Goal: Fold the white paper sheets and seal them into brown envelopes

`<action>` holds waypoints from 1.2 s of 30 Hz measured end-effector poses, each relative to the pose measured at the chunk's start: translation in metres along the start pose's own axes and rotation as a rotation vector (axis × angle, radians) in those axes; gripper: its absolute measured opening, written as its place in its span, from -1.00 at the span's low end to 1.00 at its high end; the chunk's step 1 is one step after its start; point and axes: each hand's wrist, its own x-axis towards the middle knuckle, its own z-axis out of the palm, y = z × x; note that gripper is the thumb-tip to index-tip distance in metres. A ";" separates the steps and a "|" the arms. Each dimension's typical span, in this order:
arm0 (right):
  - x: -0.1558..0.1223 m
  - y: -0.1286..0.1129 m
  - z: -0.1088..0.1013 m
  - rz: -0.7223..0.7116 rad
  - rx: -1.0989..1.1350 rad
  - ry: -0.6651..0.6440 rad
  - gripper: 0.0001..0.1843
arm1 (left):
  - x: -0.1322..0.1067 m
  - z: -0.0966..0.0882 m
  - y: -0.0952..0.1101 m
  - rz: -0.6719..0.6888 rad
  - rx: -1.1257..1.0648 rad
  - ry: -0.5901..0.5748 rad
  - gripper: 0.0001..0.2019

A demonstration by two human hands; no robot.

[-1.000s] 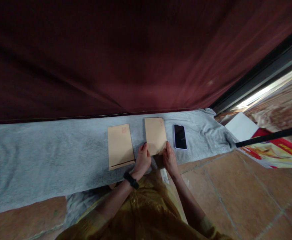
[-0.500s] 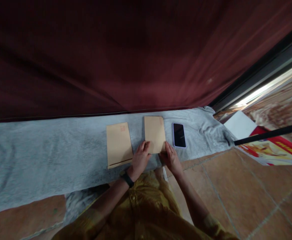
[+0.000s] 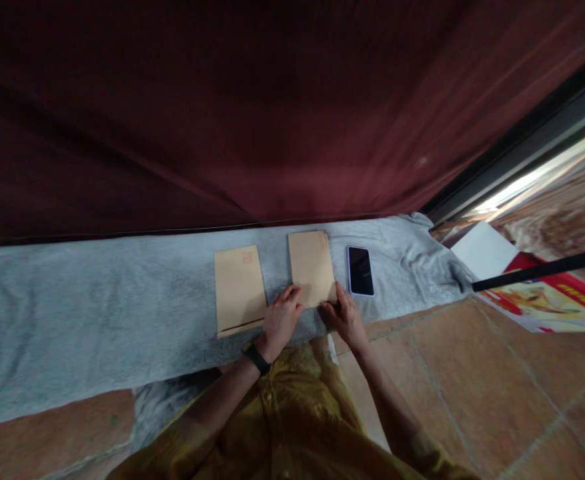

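Note:
A small stack of brown paper envelopes (image 3: 312, 263) lies on the grey cloth in front of me, its sheets slightly fanned at the upper right corner. My left hand (image 3: 282, 317), with a dark band on its wrist, is closed on the stack's lower left corner. At the lower right corner, my right hand (image 3: 346, 319) pinches the edge between thumb and fingers. To the left lies another brown envelope (image 3: 239, 283) with faint red print at its top right and a dark line near its lower edge; neither hand holds it.
Right of the stack, a phone (image 3: 361, 271) in a pale purple case lies on the grey cloth (image 3: 122, 300). A dark red curtain (image 3: 272, 133) hangs behind. A red and yellow printed box (image 3: 547, 297) rests on the tiled floor (image 3: 472, 373), behind a dark bar (image 3: 547, 268).
The stack has turned slightly, its lower right corner shifting right along with my right hand. My left hand stays at the lower left corner. The other envelope and phone remain in place.

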 end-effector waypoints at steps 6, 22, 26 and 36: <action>-0.009 -0.006 0.005 0.063 -0.009 0.048 -0.41 | -0.002 0.001 -0.003 0.014 0.008 0.000 -0.61; -0.003 -0.045 -0.014 -0.001 -0.034 0.117 -0.49 | -0.045 -0.057 -0.066 -0.079 0.014 0.295 -0.59; -0.001 -0.097 0.012 -0.103 0.128 -0.078 -0.52 | -0.078 -0.078 -0.100 -0.032 0.163 0.317 -0.56; -0.028 -0.148 0.068 -0.459 0.061 -0.411 -0.48 | -0.131 -0.048 -0.099 0.076 0.214 0.047 -0.53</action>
